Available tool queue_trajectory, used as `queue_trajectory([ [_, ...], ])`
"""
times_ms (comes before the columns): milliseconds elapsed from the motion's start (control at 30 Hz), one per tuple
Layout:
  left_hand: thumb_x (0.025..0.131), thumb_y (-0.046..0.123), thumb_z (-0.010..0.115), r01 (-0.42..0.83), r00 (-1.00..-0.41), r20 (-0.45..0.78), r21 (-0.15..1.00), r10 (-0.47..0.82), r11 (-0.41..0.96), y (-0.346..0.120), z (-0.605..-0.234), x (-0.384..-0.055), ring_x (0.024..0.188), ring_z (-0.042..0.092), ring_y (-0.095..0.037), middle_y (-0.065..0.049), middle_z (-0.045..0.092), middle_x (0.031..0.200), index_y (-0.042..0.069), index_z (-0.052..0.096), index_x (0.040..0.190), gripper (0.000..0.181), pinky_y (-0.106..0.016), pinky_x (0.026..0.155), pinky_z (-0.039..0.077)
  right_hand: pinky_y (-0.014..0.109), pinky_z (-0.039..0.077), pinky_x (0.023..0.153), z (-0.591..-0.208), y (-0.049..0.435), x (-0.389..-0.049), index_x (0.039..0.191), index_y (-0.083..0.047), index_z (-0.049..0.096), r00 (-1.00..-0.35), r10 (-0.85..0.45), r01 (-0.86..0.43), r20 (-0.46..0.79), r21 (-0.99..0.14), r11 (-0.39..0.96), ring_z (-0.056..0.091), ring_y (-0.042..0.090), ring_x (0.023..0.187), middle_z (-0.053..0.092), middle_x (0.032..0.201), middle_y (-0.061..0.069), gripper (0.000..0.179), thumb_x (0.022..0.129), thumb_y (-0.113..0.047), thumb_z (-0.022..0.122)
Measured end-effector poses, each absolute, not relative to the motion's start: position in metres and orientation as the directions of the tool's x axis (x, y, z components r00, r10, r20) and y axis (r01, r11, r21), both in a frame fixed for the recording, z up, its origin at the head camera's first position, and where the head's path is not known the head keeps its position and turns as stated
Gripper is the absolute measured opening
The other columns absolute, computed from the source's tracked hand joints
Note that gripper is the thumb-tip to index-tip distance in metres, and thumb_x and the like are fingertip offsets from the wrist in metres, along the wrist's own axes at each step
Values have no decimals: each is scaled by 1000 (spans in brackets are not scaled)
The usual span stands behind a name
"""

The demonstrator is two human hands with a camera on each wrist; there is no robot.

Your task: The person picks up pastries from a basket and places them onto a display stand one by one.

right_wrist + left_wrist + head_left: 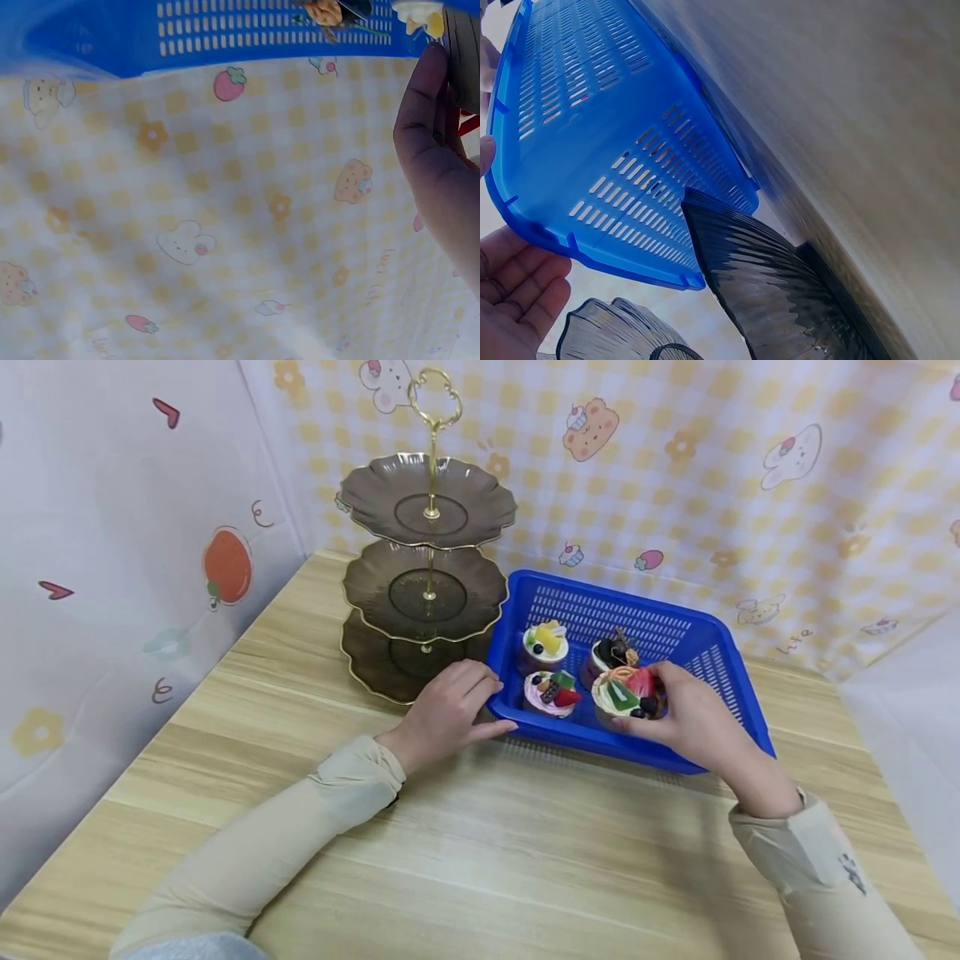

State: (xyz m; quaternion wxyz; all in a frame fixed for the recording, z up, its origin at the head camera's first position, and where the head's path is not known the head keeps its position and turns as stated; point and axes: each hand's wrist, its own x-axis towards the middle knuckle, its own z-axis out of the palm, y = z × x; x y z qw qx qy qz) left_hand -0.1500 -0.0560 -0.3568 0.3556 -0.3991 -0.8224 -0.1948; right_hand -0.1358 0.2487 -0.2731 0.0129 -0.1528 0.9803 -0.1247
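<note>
In the head view my right hand (pixel 697 718) pinches a cupcake (pixel 624 695) with strawberry, green fruit and dark berries on cream, thumb in front and fingers behind. It is at the front right of the other cupcakes in a blue plastic basket (pixel 592 739). The right wrist view shows the fingertips (pixel 431 75) against its brownish side. My left hand (pixel 450 710) rests at the basket's near left corner, its thumb along the front. Seen from the left wrist, its fingers (pixel 536 289) lie fairly straight at the blue rim.
A three-tier brown stand (pixel 427 597) with gold edges stands left of the basket, close to it. Inside the basket are a yellow-fruit cupcake (pixel 546 642), a pink-cream cupcake (pixel 551 693) and a dark-topped cupcake (pixel 611 652). A patterned curtain (pixel 660 485) hangs behind the wooden table (pixel 465 852).
</note>
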Motion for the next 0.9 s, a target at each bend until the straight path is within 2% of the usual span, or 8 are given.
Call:
queue_trajectory([
  [367, 73, 44, 81, 786, -444, 728, 37, 521, 618, -56, -356, -148, 93, 63, -22, -10, 67, 96, 1, 69, 96, 50, -32, 91, 53, 26, 41, 56, -258, 239, -138, 112, 4, 53, -937, -345, -349, 58, -248, 904, 50, 20, 69, 58, 86, 12, 64, 76, -43, 78],
  [533, 73, 44, 81, 778, -460, 724, 49, 515, 626, -56, -355, -147, 96, 63, -22, -10, 68, 98, 1, 67, 99, 52, -32, 92, 53, 27, 43, 57, -250, 232, -142, 113, 3, 53, -931, -362, -364, 56, -254, 896, 51, 20, 70, 59, 88, 12, 65, 76, -43, 79],
  [900, 72, 43, 81, 781, -456, 728, 50, 512, 623, -55, -357, -148, 98, 63, -23, -11, 67, 99, 1, 66, 100, 53, -33, 94, 52, 29, 41, 60, -234, 206, -153, 115, -1, 54, -917, -385, -398, 104, -262, 879, 51, 21, 72, 59, 89, 10, 62, 75, -38, 81],
])
